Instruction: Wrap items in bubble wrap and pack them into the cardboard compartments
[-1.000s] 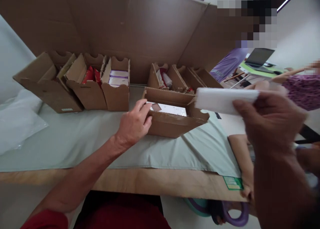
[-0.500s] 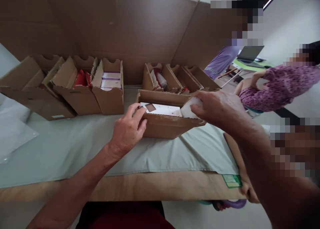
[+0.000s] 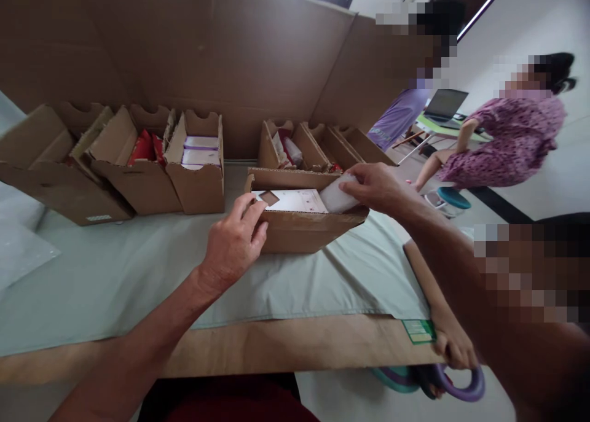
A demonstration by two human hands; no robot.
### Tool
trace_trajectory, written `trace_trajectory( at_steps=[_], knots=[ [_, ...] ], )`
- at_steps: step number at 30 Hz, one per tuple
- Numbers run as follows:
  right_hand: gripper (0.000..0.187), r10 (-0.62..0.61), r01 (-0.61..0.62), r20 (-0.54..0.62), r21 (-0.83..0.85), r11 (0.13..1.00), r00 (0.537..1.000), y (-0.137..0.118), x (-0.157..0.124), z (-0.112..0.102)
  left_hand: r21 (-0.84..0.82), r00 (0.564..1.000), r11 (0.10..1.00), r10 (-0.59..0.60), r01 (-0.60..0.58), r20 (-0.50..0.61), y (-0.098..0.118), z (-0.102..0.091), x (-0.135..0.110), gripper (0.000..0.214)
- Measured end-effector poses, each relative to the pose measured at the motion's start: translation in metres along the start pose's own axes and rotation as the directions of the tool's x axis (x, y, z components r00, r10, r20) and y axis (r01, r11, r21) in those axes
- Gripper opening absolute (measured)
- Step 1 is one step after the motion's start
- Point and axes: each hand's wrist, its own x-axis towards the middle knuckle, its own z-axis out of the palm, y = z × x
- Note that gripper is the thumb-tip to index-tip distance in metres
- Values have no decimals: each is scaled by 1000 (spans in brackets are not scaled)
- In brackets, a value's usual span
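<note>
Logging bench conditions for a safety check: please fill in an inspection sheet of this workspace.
Surface: creased pale green cloth over a wooden tabletop.
Items at hand: front cardboard box holding a white carton; whitish packet at the box's right end.
Clutter: plastic bag, left; open cardboard boxes left and behind.
Hands: left hand at the front box's left end; right hand grips the packet.
Cables: nothing seen.
Surroundings: other people, one person's hand at the tabletop's edge; laptop on a green-topped table.

The right hand (image 3: 375,185) has come down, and the white packet (image 3: 335,195) at its fingertips, held up in the air before, now sits partly inside the cardboard box (image 3: 295,233) below that hand.
</note>
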Motion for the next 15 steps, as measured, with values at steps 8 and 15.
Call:
trace_trajectory(
  at_steps=[8, 15],
  knots=[
    [29, -109, 154, 252, -168, 974, 962, -10, 2, 7, -16, 1000, 1000, 14, -14, -8, 0, 1, -1, 31],
    [29, -149, 210, 322, -165, 964, 935, -9, 2, 9, -153, 996, 985, 87, -81, 30, -13, 0, 7, 27]
  ],
)
